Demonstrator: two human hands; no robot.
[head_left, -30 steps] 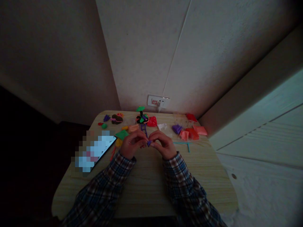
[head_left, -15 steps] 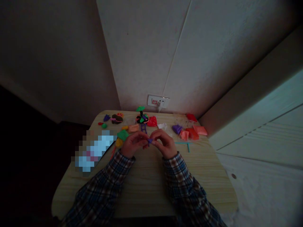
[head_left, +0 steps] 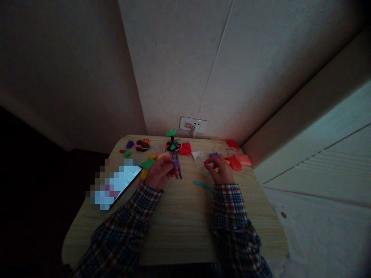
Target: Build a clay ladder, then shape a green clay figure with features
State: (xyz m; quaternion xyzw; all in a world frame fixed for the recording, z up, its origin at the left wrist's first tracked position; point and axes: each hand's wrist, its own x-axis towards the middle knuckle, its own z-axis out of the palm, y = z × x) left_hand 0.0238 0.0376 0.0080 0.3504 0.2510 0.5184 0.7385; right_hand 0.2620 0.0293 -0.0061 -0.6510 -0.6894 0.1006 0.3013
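Observation:
My left hand (head_left: 159,172) is closed, with a small piece of purple modelling clay (head_left: 175,164) at its fingertips. Right behind these fingertips is a ladder-like purple clay shape (head_left: 174,155), and thin purple strips (head_left: 180,172) show beside them. To the right, my right hand (head_left: 220,171) hovers with thumb and forefinger pinched; whatever is between them is too small to make out. A flat light-blue modelling tool (head_left: 202,185) shows below this hand, its right end hidden by my wrist. Whether my other fingers touch it I cannot tell.
A lit phone (head_left: 124,183) lies at the left of the wooden table (head_left: 179,227). A black and green clay figure (head_left: 174,145) stands at the back beside a red packet (head_left: 186,148). Orange and pink packets (head_left: 242,159) lie at the right. A wall socket (head_left: 193,124) is behind.
My hands, together on the purple clay before, have come apart. The right one moved right, over the light-blue tools; one tool now shows further left. The left hand keeps the purple clay.

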